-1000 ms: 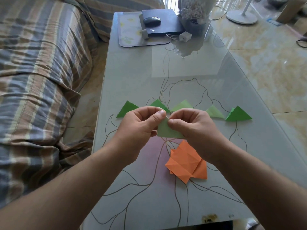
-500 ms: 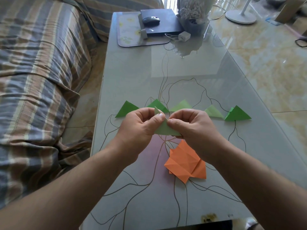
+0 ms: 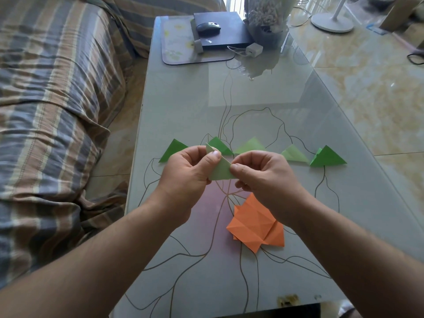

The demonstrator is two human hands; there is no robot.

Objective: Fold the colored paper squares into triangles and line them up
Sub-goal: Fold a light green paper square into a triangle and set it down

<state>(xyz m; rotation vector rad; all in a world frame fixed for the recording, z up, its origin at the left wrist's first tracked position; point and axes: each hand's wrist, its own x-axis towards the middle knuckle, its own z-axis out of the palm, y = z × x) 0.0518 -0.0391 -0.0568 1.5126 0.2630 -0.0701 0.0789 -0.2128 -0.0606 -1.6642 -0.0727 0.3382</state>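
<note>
Above the glass table (image 3: pixel 298 125) I hold a light green paper (image 3: pixel 221 172), partly folded. My left hand (image 3: pixel 190 171) pinches its upper left corner with the thumb on top. My right hand (image 3: pixel 263 175) pinches its right edge. Behind my hands several folded green triangles stand in a row: the leftmost triangle (image 3: pixel 172 152), a pale middle one (image 3: pixel 251 145), and the rightmost one (image 3: pixel 327 157). A small stack of creased orange paper squares (image 3: pixel 254 223) lies flat on the table below my right wrist.
A striped sofa (image 3: pixel 52 99) runs along the table's left side. At the far end sit a mat (image 3: pixel 176 44), a black box with a mouse (image 3: pixel 207 27), a white charger (image 3: pixel 253 50) and a vase (image 3: pixel 267 21). A fan base (image 3: pixel 331 22) stands on the tiled floor.
The green paper has turned between my fingers and its upper left corner now sticks up past my left thumb. Both hands stay in about the same place.
</note>
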